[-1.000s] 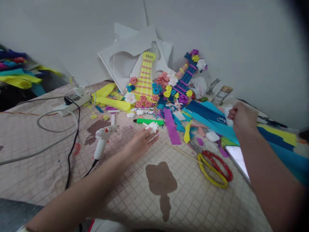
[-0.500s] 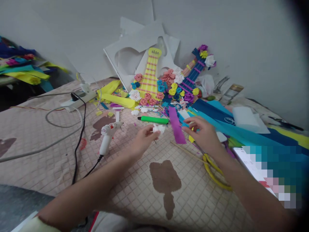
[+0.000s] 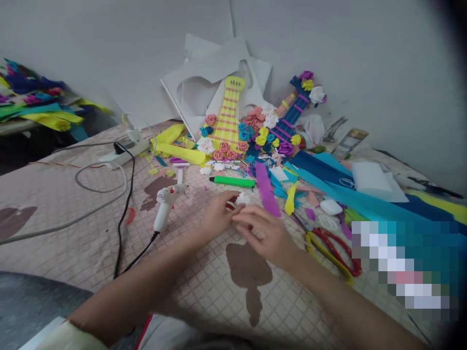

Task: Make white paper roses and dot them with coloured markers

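Note:
A small white paper flower (image 3: pixel 242 198) is pinched in the fingertips of my left hand (image 3: pixel 219 212), above the middle of the table. My right hand (image 3: pixel 264 233) touches it from the right and below, with its thumb and forefinger nearly together; whether anything lies between them is hidden. Beyond my hands lies a green marker (image 3: pixel 233 182), and a purple paper strip (image 3: pixel 267 189) is just behind my right hand. A white glue gun (image 3: pixel 164 209) stands to the left of my left hand.
Yellow-handled scissors (image 3: pixel 330 257) and red-handled ones (image 3: pixel 339 250) lie at the right. Behind are a yellow paper guitar (image 3: pixel 228 114), a blue one (image 3: pixel 292 119) and blue paper sheets (image 3: pixel 328 182). A power strip (image 3: pixel 122 151) and cables (image 3: pixel 126 209) occupy the left.
My right hand has moved left from beside the purple strip to meet my left hand at the white flower. Both pairs of scissor handles now show more fully.

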Available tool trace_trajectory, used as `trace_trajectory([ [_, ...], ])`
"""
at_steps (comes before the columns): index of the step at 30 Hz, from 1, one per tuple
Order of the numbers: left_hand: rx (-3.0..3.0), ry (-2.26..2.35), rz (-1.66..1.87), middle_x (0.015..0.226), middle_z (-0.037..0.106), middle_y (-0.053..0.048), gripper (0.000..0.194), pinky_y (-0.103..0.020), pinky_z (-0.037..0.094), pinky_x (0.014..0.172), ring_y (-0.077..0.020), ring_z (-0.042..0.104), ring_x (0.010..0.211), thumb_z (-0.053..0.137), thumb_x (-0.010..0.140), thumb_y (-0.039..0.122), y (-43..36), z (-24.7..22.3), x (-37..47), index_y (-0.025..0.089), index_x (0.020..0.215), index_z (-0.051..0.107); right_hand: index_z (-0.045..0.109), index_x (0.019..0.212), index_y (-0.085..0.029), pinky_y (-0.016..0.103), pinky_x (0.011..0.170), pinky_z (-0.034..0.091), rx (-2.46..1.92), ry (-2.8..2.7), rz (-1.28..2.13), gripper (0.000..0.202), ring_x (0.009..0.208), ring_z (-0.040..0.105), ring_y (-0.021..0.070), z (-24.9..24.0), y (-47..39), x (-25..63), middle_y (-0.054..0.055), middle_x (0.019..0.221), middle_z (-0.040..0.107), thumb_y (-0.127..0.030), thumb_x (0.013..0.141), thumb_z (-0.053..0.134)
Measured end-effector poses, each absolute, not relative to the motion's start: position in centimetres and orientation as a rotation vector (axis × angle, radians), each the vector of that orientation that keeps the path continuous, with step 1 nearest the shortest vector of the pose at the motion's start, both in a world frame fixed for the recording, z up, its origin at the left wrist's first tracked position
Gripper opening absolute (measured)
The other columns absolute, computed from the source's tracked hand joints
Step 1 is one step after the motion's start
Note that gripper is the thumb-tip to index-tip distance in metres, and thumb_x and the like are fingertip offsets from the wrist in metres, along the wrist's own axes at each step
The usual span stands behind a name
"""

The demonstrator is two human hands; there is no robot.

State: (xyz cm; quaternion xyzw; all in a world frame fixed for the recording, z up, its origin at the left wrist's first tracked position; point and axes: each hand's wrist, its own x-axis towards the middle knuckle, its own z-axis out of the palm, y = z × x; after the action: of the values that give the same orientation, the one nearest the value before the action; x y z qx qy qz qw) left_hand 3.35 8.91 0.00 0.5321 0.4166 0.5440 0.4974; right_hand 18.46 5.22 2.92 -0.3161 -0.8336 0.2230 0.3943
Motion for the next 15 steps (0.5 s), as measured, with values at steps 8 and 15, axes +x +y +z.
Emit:
trace_trajectory([
  [8,1.239,0.923,1.139,0.077,0.063,-0.004,0.018,-0.028,0.04,0.067,-0.0155,0.054,0.068,0.069,0.069,0.02,8.6,1.0,4.9,0.015,0.086,0.069,0.063,0.102,-0.021,0.032,0.07,0.05,-1.116,-1.692,0.695,0.023,0.082,0.061,0.0176,1.0,8.6,22.7,0.007,0.099,0.066,-0.033,0.084,0.054],
  [15,1.198,0.877,1.07,0.08,0.063,-0.002,0.025,-0.026,0.037,0.064,-0.0138,0.052,0.069,0.07,0.067,0.015,8.7,1.9,6.4,0.019,0.091,0.067,0.069,0.084,-0.022,0.033,0.081,0.047,-1.085,-1.648,0.861,0.016,0.088,0.061,0.0181,1.1,8.2,23.5,0.003,0.091,0.069,-0.033,0.082,0.058],
])
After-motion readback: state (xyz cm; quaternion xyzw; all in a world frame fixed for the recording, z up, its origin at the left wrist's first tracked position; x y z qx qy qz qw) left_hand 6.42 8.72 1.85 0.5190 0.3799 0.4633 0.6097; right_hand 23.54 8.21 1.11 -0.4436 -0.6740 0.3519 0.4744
